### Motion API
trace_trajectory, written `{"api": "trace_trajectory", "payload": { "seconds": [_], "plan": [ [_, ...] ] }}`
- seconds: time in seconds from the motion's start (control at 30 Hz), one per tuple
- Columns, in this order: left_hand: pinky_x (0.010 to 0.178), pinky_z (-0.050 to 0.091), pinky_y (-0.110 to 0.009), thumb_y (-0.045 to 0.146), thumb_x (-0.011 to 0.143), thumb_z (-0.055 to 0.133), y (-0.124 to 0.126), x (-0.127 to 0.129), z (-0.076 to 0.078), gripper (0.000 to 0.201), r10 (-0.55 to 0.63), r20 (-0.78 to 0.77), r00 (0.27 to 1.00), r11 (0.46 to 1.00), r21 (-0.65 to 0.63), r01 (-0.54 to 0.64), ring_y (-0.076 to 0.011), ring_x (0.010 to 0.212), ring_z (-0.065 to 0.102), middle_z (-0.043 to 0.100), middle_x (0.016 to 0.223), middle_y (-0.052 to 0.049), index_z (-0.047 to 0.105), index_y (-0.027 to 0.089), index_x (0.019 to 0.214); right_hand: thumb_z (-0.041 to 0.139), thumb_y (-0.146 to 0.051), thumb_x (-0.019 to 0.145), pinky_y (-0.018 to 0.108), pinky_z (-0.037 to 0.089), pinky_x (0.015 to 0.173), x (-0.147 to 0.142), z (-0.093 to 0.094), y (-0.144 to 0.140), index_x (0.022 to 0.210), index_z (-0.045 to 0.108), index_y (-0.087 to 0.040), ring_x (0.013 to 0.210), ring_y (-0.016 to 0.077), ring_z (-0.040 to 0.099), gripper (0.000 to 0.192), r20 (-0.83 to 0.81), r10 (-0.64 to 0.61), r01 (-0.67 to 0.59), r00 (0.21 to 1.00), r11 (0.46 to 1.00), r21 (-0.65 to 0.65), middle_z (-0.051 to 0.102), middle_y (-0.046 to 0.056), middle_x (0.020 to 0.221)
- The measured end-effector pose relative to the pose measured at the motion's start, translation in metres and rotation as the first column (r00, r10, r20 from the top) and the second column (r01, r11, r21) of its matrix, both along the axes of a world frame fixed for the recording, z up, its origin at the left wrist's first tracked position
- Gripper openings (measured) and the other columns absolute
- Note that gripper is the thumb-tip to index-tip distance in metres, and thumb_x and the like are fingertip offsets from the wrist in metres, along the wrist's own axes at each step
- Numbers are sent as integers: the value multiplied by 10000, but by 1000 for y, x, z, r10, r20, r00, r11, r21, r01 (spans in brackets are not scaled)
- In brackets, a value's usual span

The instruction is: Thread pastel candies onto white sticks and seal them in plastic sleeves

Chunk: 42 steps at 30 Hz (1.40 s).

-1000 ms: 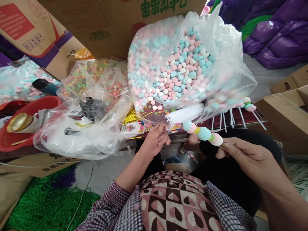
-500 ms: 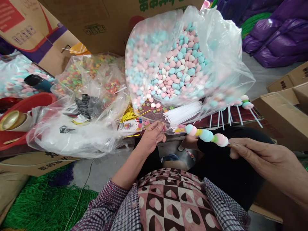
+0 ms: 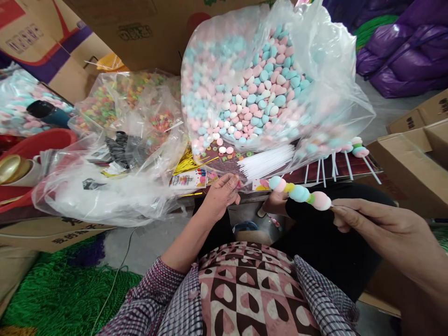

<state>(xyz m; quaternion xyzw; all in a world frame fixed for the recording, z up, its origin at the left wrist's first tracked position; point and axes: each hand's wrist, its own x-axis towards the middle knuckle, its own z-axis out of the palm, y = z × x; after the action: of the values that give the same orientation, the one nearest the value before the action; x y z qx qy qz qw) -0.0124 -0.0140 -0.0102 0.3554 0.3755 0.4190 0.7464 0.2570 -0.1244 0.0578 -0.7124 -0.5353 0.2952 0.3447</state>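
My right hand (image 3: 378,228) pinches the near end of a marshmallow skewer (image 3: 300,192), held nearly level above my lap. Blue, pink and white marshmallows are threaded on it, with yellow and green pieces between them. My left hand (image 3: 224,193) is closed at the table's front edge, thumb against the fingers. A bit of pink and something clear show at its fingertips, too small to name. Just beyond lies a bundle of white sticks (image 3: 268,162). A large clear bag of marshmallows (image 3: 259,100) stands open behind them.
Finished marshmallow skewers (image 3: 357,148) lie at the right with their sticks over the edge. To the left are a bag of colourful gummy rings (image 3: 105,102), gold twist ties (image 3: 184,164), printed cards (image 3: 189,179) and a red basin (image 3: 58,138). Cardboard boxes (image 3: 413,158) stand at the right.
The view has shifted slightly. Both hands keep their grips and nearly the same places; the skewer has moved up a little.
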Motion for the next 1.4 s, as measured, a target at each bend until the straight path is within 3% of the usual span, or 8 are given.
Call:
{"api": "trace_trajectory", "payload": {
  "seconds": [0.27, 0.6, 0.83, 0.93, 1.13, 1.27, 1.4],
  "plan": [
    [448, 437, -209, 493, 717, 780, -1, 1, 0, 401, -2, 51, 999, 1000, -28, 3, -6, 318, 245, 339, 436, 126, 549, 167, 699, 708, -622, 709, 257, 490, 463, 3, -6, -4, 853, 798, -210, 484, 150, 590, 446, -23, 14, -14, 1000, 1000, 5, 662, 40, 562],
    [441, 439, -210, 460, 724, 786, -2, 2, -2, 381, -1, 81, 997, 999, -41, 5, -1, 313, 256, 402, 467, 118, 547, 163, 712, 701, -538, 748, 239, 486, 460, 0, -8, -5, 846, 792, -197, 474, 142, 588, 365, 2, 0, 0, 1000, 999, 36, 661, 32, 550],
    [430, 428, -207, 473, 693, 803, -2, 3, -3, 404, 24, 63, 998, 998, -51, -21, -1, 317, 243, 396, 462, 123, 543, 164, 714, 670, -543, 764, 227, 493, 452, 4, -10, -5, 835, 799, -220, 468, 136, 601, 356, 52, 127, -129, 991, 991, 35, 669, 15, 566],
    [437, 425, -206, 484, 730, 769, 0, -1, -3, 389, -8, 11, 1000, 1000, 10, 8, 7, 326, 253, 465, 516, 99, 560, 157, 702, 653, -534, 771, 230, 511, 466, 8, -10, -5, 811, 798, -229, 478, 143, 625, 340, 91, 125, -128, 988, 991, 32, 701, 22, 602],
    [384, 305, -166, 507, 732, 756, 8, -13, 3, 386, -94, -151, 984, 988, 105, 111, -37, 388, 423, 486, 504, 60, 595, 158, 709, 706, -451, 741, 222, 553, 524, 9, -10, -4, 843, 800, -253, 529, 141, 654, 241, 52, 111, -114, 992, 992, 62, 746, 28, 692],
    [431, 417, -197, 514, 719, 764, 9, -13, 3, 396, -50, -89, 995, 992, 110, 60, -12, 342, 296, 437, 475, 88, 589, 160, 693, 740, -423, 709, 206, 552, 508, 2, -13, -3, 856, 798, -244, 512, 123, 623, 239, -31, 55, -53, 998, 996, 72, 737, 27, 686],
    [435, 444, -201, 482, 737, 762, 6, -9, -1, 361, -44, -41, 998, 996, 80, 48, 1, 330, 258, 459, 492, 92, 600, 161, 711, 756, -403, 691, 195, 543, 491, -2, -17, -2, 853, 800, -240, 507, 116, 611, 234, -90, 46, -41, 995, 998, 51, 733, 29, 681]
  ]
}}
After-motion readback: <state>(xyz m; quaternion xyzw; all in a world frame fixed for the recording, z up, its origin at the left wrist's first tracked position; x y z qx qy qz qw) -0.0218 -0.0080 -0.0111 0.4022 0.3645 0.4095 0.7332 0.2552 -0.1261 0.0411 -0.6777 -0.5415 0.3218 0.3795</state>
